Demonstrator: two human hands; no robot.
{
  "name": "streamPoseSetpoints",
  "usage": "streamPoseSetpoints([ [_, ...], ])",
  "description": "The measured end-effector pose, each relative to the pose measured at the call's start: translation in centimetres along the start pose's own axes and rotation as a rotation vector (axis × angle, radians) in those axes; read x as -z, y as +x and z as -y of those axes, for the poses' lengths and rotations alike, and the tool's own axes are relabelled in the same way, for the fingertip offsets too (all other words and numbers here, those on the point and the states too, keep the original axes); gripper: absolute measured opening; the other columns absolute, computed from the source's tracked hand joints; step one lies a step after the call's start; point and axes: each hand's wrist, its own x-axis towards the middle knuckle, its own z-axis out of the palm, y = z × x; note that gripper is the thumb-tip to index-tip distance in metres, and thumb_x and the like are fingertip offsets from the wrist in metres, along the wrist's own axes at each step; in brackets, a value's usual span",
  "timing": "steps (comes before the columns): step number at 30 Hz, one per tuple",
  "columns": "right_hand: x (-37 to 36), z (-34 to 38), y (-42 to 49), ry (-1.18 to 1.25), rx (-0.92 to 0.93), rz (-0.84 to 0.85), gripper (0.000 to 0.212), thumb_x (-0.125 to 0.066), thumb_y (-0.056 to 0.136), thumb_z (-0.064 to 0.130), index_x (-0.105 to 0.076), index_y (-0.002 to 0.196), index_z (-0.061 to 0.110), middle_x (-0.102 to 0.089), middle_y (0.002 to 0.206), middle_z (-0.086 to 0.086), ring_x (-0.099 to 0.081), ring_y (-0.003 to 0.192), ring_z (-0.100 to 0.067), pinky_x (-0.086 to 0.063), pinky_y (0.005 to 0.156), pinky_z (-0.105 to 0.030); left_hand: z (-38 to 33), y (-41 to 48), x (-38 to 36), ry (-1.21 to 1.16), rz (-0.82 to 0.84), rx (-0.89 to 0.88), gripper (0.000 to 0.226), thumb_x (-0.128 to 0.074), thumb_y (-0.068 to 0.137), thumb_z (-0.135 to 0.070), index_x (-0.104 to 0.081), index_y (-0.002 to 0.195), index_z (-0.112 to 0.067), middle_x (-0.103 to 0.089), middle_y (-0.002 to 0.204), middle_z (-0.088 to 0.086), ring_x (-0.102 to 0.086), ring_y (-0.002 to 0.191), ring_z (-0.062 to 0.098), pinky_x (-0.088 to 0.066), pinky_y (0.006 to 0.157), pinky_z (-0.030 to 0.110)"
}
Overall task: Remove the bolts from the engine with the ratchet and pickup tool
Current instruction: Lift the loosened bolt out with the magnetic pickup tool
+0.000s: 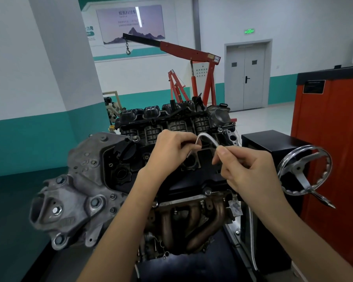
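— What sat nearest, low in the frame?
— Rust-brown exhaust pipes (192,222), smooth and curved, under the engine (86,180). Its rough grey cast cover filled the lower left. A ribbed metal hose (252,231) hung at the lower right; I couldn't tell whether it joined anything.
— And the hands?
— Both were in the centre, above the engine's black top. The left hand (171,151) pinched one end of the pickup tool (208,137) between the thumb and curled fingers. The right hand (247,169) pinched the other side between thumb and forefinger.
— How did the tool lie?
— It was a thin, silvery, spring-wound shaft bent into an arch. Its span ran left to right across the frame, with the crown up and the left end pointing down at the engine.
— Any bolts?
— One hex bolt (207,192) stood on the front edge of the black top, below the hands.
— Further back?
— At the right was a shiny handwheel (306,171), scalloped inside its rim. Behind it stood a black box (273,143) and an orange-red cabinet (334,129). Beyond the engine's ribbed black plastic stood a red crane (188,51), then a grey double door (247,78) at the upper right.
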Motion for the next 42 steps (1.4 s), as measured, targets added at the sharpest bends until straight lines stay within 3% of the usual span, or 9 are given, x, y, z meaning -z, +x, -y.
streamPoseSetpoints([
  [3, 0.1, 0.5, 0.0, 0.002, 0.008, 0.004, 0.031, -0.054, 0.094, 0.02, -0.065, 0.066, 0.013, -0.039, 0.041, 0.006, -0.032, 0.037, -0.005, -0.027, 0.041, -0.013, -0.4, 0.2, 0.4, -0.008, -0.019, 0.004, 0.008, -0.076, 0.081, -0.015, -0.078, 0.088, -0.012, -0.075, 0.078, -0.002, -0.065, 0.074, 0.005, -0.044, 0.07, 0.005],
  [7, 0.5, 1.4, 0.0, 0.004, 0.045, 0.01, 0.03, -0.054, 0.095, 0.02, -0.065, 0.068, 0.012, -0.038, 0.043, 0.006, -0.03, 0.039, -0.006, -0.026, 0.04, -0.016, -1.0, 0.7, 0.9, -0.027, -0.047, -0.01, 0.009, -0.076, 0.08, -0.014, -0.078, 0.088, -0.013, -0.076, 0.083, -0.002, -0.068, 0.078, 0.006, -0.049, 0.077, 0.013],
  [11, 0.9, 2.0, -0.2, -0.007, 0.063, 0.01, 0.03, -0.055, 0.095, 0.021, -0.065, 0.069, 0.011, -0.037, 0.043, 0.005, -0.03, 0.04, -0.009, -0.026, 0.04, -0.019, -1.6, 1.0, 1.0, -0.054, -0.056, -0.017, 0.009, -0.077, 0.079, -0.014, -0.078, 0.088, -0.013, -0.076, 0.084, -0.003, -0.066, 0.081, 0.004, -0.046, 0.076, 0.007],
  [18, 1.1, 0.9, -0.3, -0.01, -0.033, 0.015, 0.029, -0.055, 0.093, 0.02, -0.066, 0.068, 0.011, -0.037, 0.041, 0.005, -0.03, 0.037, -0.006, -0.026, 0.04, -0.015, -1.1, 0.0, -0.2, -0.066, -0.011, 0.029, 0.013, -0.078, 0.079, -0.017, -0.078, 0.091, -0.012, -0.076, 0.087, -0.001, -0.07, 0.083, 0.009, -0.053, 0.083, 0.024],
  [24, 1.5, -0.5, 1.4, -0.03, -0.068, 0.028, 0.03, -0.057, 0.085, 0.032, -0.066, 0.068, 0.01, -0.035, 0.041, 0.003, -0.028, 0.036, -0.006, -0.025, 0.037, -0.014, 1.3, 0.4, -1.2, -0.167, 0.026, 0.094, 0.014, -0.079, 0.078, -0.017, -0.079, 0.092, -0.014, -0.075, 0.088, -0.006, -0.067, 0.083, -0.004, -0.047, 0.08, 0.008],
  [32, 1.9, -0.2, 6.1, -0.183, -0.012, 0.162, 0.032, -0.052, 0.075, 0.043, -0.068, 0.066, 0.017, -0.038, 0.038, -0.004, -0.029, 0.034, -0.005, -0.026, 0.037, -0.012, 4.2, 2.6, -0.7, -0.267, 0.142, 0.121, 0.009, -0.076, 0.082, -0.014, -0.078, 0.089, -0.017, -0.074, 0.081, -0.012, -0.068, 0.075, -0.003, -0.047, 0.073, 0.007],
  [38, 1.8, 0.2, 7.4, -0.258, 0.033, 0.199, 0.037, -0.048, 0.069, 0.052, -0.067, 0.062, 0.021, -0.041, 0.036, -0.003, -0.03, 0.03, -0.003, -0.026, 0.036, -0.011, 4.7, 3.2, -0.6, -0.27, 0.15, 0.11, 0.008, -0.076, 0.081, -0.013, -0.079, 0.088, -0.016, -0.075, 0.087, -0.012, -0.067, 0.086, -0.006, -0.048, 0.082, 0.01],
  [42, 2.2, 0.0, 6.9, -0.26, 0.037, 0.216, 0.035, -0.062, 0.08, 0.053, -0.068, 0.063, 0.024, -0.038, 0.035, 0.0, -0.028, 0.03, -0.002, -0.024, 0.035, -0.008, 4.5, 3.0, -0.8, -0.262, 0.148, 0.065, 0.009, -0.076, 0.081, -0.012, -0.078, 0.089, -0.013, -0.076, 0.088, -0.009, -0.068, 0.086, -0.005, -0.049, 0.081, 0.011],
])
